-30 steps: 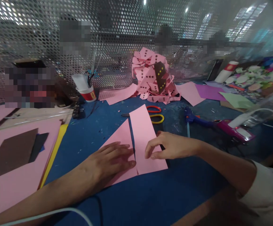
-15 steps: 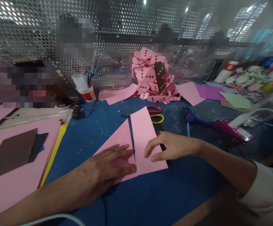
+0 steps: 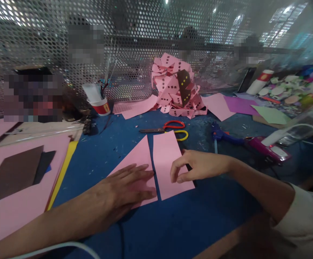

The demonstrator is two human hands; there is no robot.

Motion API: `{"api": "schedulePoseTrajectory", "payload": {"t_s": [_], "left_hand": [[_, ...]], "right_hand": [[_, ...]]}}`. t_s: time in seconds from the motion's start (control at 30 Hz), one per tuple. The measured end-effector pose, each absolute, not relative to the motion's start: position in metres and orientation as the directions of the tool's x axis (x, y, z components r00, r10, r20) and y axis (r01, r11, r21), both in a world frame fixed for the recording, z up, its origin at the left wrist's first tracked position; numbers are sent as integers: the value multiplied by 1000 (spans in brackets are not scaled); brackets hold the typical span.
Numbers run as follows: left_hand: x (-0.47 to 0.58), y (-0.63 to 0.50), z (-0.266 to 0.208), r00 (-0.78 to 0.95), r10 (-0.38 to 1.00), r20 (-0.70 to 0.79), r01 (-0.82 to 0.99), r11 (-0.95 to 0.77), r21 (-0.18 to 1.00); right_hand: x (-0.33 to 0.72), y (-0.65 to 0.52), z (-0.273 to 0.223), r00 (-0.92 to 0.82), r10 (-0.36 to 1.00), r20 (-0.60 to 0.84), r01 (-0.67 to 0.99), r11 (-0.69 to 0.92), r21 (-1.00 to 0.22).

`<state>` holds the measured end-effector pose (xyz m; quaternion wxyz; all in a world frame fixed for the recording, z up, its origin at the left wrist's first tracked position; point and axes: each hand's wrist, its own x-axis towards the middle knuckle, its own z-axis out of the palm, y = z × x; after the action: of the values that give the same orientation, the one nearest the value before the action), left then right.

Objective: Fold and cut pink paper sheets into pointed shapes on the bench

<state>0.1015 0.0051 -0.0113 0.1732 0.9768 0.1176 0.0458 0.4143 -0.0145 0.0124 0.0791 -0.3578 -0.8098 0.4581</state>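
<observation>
My left hand [image 3: 131, 185] lies flat with its fingers stretched out, pressing a pink paper piece [image 3: 140, 154] with a slanted left edge onto the blue tabletop. Beside it, a narrow gap away, is a pink paper strip [image 3: 164, 154] whose far end lifts slightly. My right hand [image 3: 193, 167] curls over the strip's right side, thumb and forefinger drawn close together on the paper; its other fingers are partly hidden. Just beyond the strip lie scissors [image 3: 158, 130] with one red and one yellow handle loop, the yellow one partly covered by paper.
A pink paper construction [image 3: 169, 86] with dark square marks stands at the back before a perforated metal screen [image 3: 135, 39]. A paper cup [image 3: 101, 108] holds tools. Right of my hands lies a blue glue gun [image 3: 226, 136]. Pink and dark sheets [image 3: 16, 165] are stacked at left.
The strip has shifted right and slightly toward me, widening the gap and uncovering more of the scissors. My right thumb and forefinger have come closer together. My left hand stays put.
</observation>
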Motion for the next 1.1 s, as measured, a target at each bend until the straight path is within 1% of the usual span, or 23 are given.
{"api": "schedulePoseTrajectory", "payload": {"t_s": [0.1, 0.23, 0.3, 0.37, 0.43, 0.5, 0.57, 0.63, 0.7, 0.8, 0.87, 1.0, 1.1], "left_hand": [[102, 5, -7, 967, 254, 28, 227, -905, 360], [103, 3, -4, 961, 273, 30, 236, -877, 419], [101, 3, -6, 959, 277, 52, 224, -862, 455], [100, 2, -6, 950, 300, 85, 218, -835, 505], [99, 0, -4, 914, 402, 54, 294, -748, 596], [99, -2, -1, 826, 563, 23, 375, -579, 724], [102, -5, 0, 755, 655, 23, 337, -419, 843], [105, -7, -2, 727, 685, 47, 233, -311, 921], [108, -8, -6, 710, 703, 35, 203, -252, 946], [110, -7, -11, 688, 723, 59, 227, -292, 929], [111, -7, -11, 675, 735, 62, 222, -282, 933], [112, -5, -9, 659, 750, 56, 80, -144, 986], [112, -1, -8, 636, 769, 63, -27, -59, 998]], "right_hand": [[416, -14, 12, -726, 654, -211, 510, 308, -803], [414, -15, 12, -719, 672, -180, 493, 308, -814], [411, -17, 13, -684, 716, -140, 489, 308, -816], [406, -21, 15, -603, 796, -43, 495, 332, -803], [400, -27, 16, -522, 849, 84, 518, 393, -760], [393, -32, 15, -484, 859, 168, 514, 435, -739], [386, -36, 12, -465, 858, 218, 498, 458, -737], [380, -38, 8, -485, 846, 221, 469, 465, -751], [376, -39, 6, -515, 829, 217, 439, 473, -764], [376, -38, 8, -521, 831, 196, 407, 443, -799], [380, -34, 12, -473, 860, 191, 384, 396, -834], [388, -15, 15, -296, 933, 205, 387, 314, -867], [390, 2, 15, -284, 929, 235, 475, 350, -808]]}}
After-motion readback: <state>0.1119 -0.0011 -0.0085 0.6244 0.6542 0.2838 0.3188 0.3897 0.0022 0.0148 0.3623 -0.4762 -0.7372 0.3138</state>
